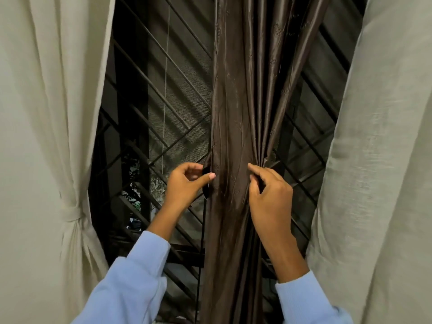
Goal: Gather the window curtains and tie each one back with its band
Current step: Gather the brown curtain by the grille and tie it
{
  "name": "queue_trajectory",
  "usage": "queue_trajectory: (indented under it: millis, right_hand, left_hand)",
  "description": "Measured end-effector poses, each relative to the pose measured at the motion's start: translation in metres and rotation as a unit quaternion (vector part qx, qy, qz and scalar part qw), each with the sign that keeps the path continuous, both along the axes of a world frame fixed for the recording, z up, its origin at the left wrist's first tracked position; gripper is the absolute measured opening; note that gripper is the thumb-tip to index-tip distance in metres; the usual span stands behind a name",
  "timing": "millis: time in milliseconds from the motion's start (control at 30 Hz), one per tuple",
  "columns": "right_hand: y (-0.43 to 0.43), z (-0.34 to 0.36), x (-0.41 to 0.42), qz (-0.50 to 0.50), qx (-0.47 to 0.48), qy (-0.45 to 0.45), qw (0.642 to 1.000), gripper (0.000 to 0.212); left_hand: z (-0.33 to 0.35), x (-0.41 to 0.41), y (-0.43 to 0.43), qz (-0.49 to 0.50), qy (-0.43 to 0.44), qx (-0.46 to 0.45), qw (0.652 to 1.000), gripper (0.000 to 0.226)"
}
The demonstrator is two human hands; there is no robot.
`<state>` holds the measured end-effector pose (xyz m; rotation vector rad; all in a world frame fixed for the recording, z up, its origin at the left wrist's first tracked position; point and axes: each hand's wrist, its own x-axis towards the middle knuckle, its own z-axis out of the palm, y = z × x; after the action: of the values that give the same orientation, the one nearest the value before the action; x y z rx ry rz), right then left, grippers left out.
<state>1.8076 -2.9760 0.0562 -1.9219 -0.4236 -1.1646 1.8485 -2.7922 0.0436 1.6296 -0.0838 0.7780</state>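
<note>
**Left hand** (187, 183): nearly closed. A dark band (206, 192) is pinched between thumb and curled fingers at the left edge of the brown curtain (233, 101), and the thumb tip is laid against the fabric. The palm is turned towards 3 o'clock and the forearm rises from 7 o'clock.

**Right hand** (268, 195): fingers are curled into the gathered folds at the curtain's right edge, with the index finger stretched along the cloth towards 10 o'clock. Whether a band end is also held there cannot be told. The back of the hand is shown and the forearm rises from 5 o'clock.

**Brown curtain:** hung at centre, with its long axis run from 12 to 6 o'clock and pinched narrowest between the hands.

**Cream curtain** (46, 113): at 9 o'clock, cinched by a cream band (70, 211) at 8 o'clock.

**Grey curtain** (378, 160): at 3 o'clock, hung loose.

**Window grille** (163, 94): behind the curtains, with diagonal bars.

**Blue sleeves** (131, 284): worn on both forearms.
</note>
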Motion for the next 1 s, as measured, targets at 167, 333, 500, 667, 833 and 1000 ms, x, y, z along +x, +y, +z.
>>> queue_trajectory:
  millis: [167, 333, 500, 667, 833, 1000]
  right_hand:
    - [-0.001, -0.002, -0.002, 0.01, 0.002, -0.002, 1.0, 0.03]
    - [0.003, -0.009, -0.006, 0.009, 0.015, -0.01, 1.0, 0.031]
    - [0.01, -0.01, -0.007, 0.018, 0.015, -0.02, 1.0, 0.031]
    - [0.009, -0.013, -0.005, 0.03, 0.028, -0.007, 0.999, 0.033]
    - [0.011, -0.012, -0.003, 0.023, 0.027, -0.013, 0.999, 0.034]
    - [0.008, -0.012, 0.0, 0.002, 0.005, -0.036, 0.999, 0.035]
  left_hand:
    - [0.001, 0.004, -0.003, -0.075, 0.075, -0.021, 0.994, 0.035]
    - [-0.008, 0.001, 0.002, -0.069, 0.047, 0.027, 0.996, 0.007]
    - [-0.011, -0.005, 0.002, -0.175, 0.034, -0.096, 0.979, 0.032]
    - [-0.006, 0.002, 0.004, -0.108, 0.024, -0.158, 0.981, 0.027]
    - [-0.006, 0.0, 0.002, -0.203, 0.024, -0.177, 0.963, 0.033]
    - [-0.002, 0.003, 0.006, -0.071, 0.027, -0.142, 0.987, 0.013]
